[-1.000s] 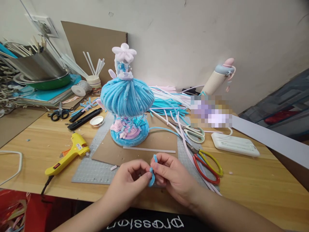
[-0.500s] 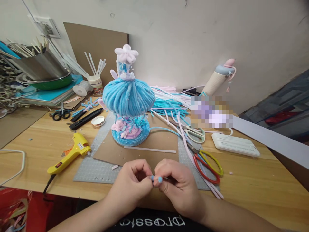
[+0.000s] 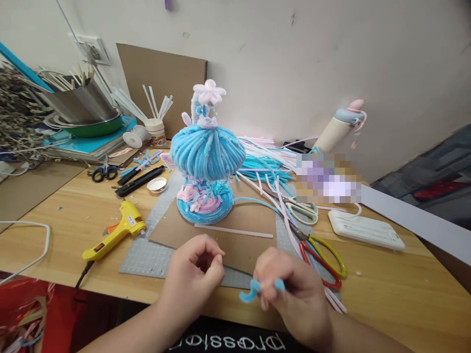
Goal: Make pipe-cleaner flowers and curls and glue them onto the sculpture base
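Between the thumb and fingers of my right hand (image 3: 290, 294) is a short, curled piece of blue pipe cleaner (image 3: 248, 294). One bent end sticks out to the left, and another bit of blue shows above the thumb. Apart from it, my left hand (image 3: 196, 274) is closed, thumb and index tips together, with nothing visible in them. Beyond both hands stands a fuzzy blue and pink pipe-cleaner model (image 3: 208, 152), with a domed blue top, a pink flower on its tip and a round coiled base. It rests on a brown cardboard sheet (image 3: 235, 250).
A yellow glue gun (image 3: 114, 230) lies left, near black scissors (image 3: 105, 171) and a black cutter (image 3: 142, 181). To the right are red-and-yellow-handled scissors (image 3: 324, 260), pale green scissors (image 3: 303, 211) and a white power strip (image 3: 366, 229). Loose pipe cleaners (image 3: 263, 169) lie behind. A white stick (image 3: 233, 231) crosses the cardboard.
My hands have parted. The right one has moved right and down, carrying the blue pipe cleaner, more of which now shows. The left has let go of it. The camera view has shifted slightly.
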